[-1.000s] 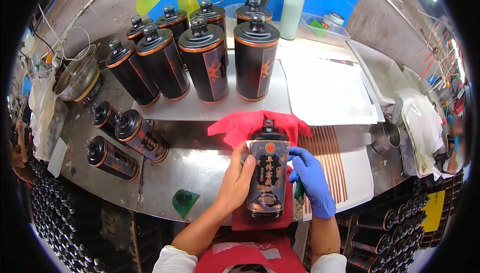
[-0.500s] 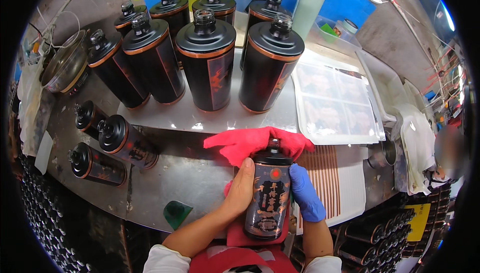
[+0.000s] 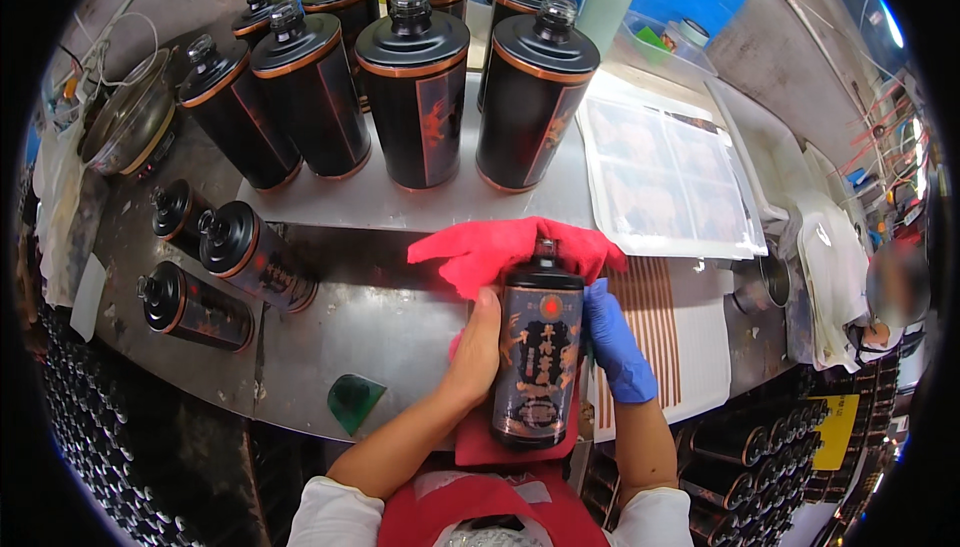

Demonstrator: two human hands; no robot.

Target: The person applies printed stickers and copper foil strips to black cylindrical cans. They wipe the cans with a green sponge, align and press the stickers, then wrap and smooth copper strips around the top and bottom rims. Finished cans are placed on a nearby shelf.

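A black bottle (image 3: 541, 372) with copper-coloured decoration and a red dot stands label toward me in front of my body. My bare left hand (image 3: 474, 352) presses along its left side, its fingers mostly hidden behind the bottle. On the opposite side my right hand (image 3: 618, 347), in a blue glove, holds the bottle's edge with fingers partly out of sight. A red cloth (image 3: 490, 247) lies behind and around the bottle's neck. Under the bottle's base a red pad (image 3: 480, 447) shows.
Several black bottles (image 3: 413, 97) stand on a raised metal shelf (image 3: 450, 209); smaller-looking ones (image 3: 245, 257) are at left. Printed sheets (image 3: 670, 182) and a copper-striped sheet (image 3: 650, 337) lie right. A green piece (image 3: 355, 402) sits near the front edge. Bottles are stacked at lower right (image 3: 735, 467).
The view has tilted down a little, so the whole scene sits higher in the picture. Both hands stay on the bottle, which keeps its label toward me.
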